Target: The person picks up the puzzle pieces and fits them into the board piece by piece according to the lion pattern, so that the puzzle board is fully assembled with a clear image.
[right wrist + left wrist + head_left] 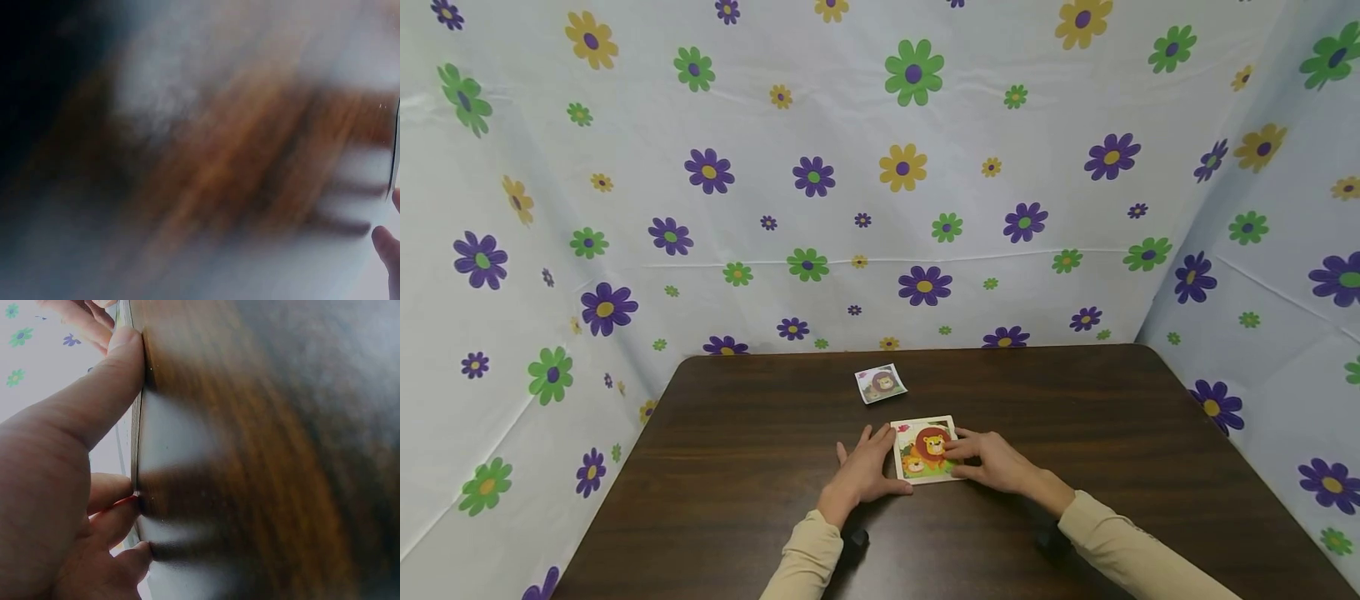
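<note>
A square lion picture board (917, 450) with a pale raised border lies on the dark wooden table, showing a maned lion and a smaller one. My left hand (863, 472) rests at its left side, fingers extended near the upper left corner and thumb by the lower left one. The left wrist view has the thumb (109, 381) touching the board's thin edge, with other fingertips down at the tabletop. From the right, my right hand (992, 460) lays its fingertips over the picture's right part, its thumb at the border. Only a fingertip (386, 240) shows in the right wrist view.
A small printed card (881, 384) with a paler lion picture lies behind the board. The wooden table (760, 433) reaches back to a white curtain (850, 183) with purple, green and yellow flowers, which also hangs at both sides.
</note>
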`<action>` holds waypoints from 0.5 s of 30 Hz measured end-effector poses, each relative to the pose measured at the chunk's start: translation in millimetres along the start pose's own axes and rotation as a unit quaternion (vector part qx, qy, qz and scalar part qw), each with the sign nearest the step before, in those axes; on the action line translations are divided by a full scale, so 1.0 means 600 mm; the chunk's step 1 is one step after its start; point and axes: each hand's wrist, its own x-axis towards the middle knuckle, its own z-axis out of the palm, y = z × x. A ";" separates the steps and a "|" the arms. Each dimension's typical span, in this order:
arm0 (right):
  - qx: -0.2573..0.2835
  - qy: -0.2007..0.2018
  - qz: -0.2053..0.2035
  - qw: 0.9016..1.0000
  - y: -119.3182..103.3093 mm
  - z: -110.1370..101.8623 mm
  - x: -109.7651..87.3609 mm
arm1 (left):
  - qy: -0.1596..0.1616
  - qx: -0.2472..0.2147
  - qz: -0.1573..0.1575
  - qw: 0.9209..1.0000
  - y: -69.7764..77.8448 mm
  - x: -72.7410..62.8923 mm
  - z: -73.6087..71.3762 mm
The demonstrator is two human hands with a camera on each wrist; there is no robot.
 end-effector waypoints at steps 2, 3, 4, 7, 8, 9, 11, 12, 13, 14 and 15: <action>-0.002 -0.003 -0.004 1.000 0.000 0.001 0.000 | -0.001 0.001 0.001 1.000 0.000 0.000 0.000; -0.003 -0.004 -0.005 1.000 -0.001 0.001 0.000 | -0.002 0.002 0.001 1.000 0.000 0.000 0.001; -0.006 -0.003 -0.006 1.000 -0.001 0.001 0.000 | -0.004 0.004 0.001 1.000 0.000 0.000 0.000; -0.012 0.005 -0.007 1.000 -0.003 0.004 -0.001 | -0.007 0.011 0.003 1.000 0.002 0.001 -0.002; -0.015 0.009 -0.007 1.000 -0.004 0.004 -0.001 | -0.009 0.014 0.004 1.000 0.002 0.001 -0.003; -0.015 0.014 -0.007 1.000 -0.004 0.005 -0.002 | -0.010 0.015 0.005 1.000 0.003 0.001 -0.003; -0.015 0.024 -0.008 1.000 -0.005 0.008 -0.002 | -0.012 0.019 0.008 1.000 0.003 0.001 -0.004; -0.014 0.029 -0.008 0.999 -0.006 0.009 -0.003 | -0.013 0.019 0.009 1.000 0.003 0.001 -0.004; -0.010 0.034 -0.005 0.999 -0.006 0.011 -0.004 | -0.013 0.021 0.009 1.000 0.003 0.001 -0.005; -0.008 0.038 -0.004 0.999 -0.006 0.012 -0.004 | -0.014 0.022 0.009 1.000 0.002 0.001 -0.004; -0.004 0.041 -0.003 0.999 -0.006 0.014 -0.005 | -0.015 0.023 0.010 1.000 0.002 0.001 -0.004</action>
